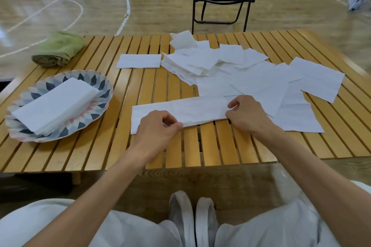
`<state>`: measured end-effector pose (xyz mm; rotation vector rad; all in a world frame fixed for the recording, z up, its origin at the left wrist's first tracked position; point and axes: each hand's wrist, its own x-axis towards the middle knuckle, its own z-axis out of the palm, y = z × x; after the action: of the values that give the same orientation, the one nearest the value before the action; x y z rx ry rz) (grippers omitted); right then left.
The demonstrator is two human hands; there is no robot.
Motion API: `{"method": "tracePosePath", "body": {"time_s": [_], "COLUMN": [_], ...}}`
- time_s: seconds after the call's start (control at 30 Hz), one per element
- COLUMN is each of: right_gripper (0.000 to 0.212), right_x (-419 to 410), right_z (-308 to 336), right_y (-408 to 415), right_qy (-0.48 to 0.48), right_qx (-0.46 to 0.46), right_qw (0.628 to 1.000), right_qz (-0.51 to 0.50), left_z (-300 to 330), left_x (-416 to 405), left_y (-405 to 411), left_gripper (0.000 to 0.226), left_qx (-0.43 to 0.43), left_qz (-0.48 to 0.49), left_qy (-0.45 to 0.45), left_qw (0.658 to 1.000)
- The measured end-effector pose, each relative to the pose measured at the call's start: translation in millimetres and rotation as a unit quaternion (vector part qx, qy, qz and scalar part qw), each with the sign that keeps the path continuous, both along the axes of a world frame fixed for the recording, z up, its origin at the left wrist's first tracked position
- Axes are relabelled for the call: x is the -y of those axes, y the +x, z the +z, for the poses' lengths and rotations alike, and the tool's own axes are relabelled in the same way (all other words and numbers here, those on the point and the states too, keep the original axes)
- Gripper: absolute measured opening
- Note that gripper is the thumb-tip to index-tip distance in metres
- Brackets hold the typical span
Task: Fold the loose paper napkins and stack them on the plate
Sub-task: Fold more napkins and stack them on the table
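My left hand (pixel 158 126) pinches the near edge of the long napkin strip (pixel 186 111), thumb and fingers curled on the paper. My right hand (pixel 246 113) pinches the strip's right end the same way. The strip lies flat on the bench (pixel 220 146), long axis running left to right and tilted a little, its right end farther from me; it is white, faintly creased, folded into a narrow band. Its near edge sits well inside the bench's front edge, with bare slats between and more bare slats to the left, toward the plate (pixel 100 86). On the plate rests a stack of folded napkins (pixel 54 104), long axis slanting away to the right. Loose napkins (pixel 251 78) sprawl beyond my right hand, overlapping, some touching the strip. One folded napkin (pixel 138 60) lies alone farther back, and a rolled green towel (pixel 58 48) sits near the far left corner.
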<state>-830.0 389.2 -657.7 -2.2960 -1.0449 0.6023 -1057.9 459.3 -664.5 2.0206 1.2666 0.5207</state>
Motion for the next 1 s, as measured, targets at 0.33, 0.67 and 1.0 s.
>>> {"method": "tracePosePath", "body": {"time_s": [0.33, 0.67, 1.0], "right_gripper": [0.029, 0.004, 0.006], "right_x": [7, 6, 6], "right_z": [3, 0, 8], "right_y": [-8, -7, -9], "right_qy": [-0.014, -0.014, 0.062], "right_qx": [0.09, 0.202, 0.189], "right_qw": [0.987, 0.965, 0.964], "right_qz": [0.13, 0.168, 0.176], "left_z": [7, -5, -5], "left_x": [3, 2, -4], "left_y": [0, 3, 5], "left_gripper": [0.007, 0.018, 0.005], "left_qx": [0.023, 0.0, -0.025], "left_qz": [-0.02, -0.073, -0.077], "left_qy": [0.02, 0.096, 0.273], "left_qw": [0.999, 0.993, 0.959]}}
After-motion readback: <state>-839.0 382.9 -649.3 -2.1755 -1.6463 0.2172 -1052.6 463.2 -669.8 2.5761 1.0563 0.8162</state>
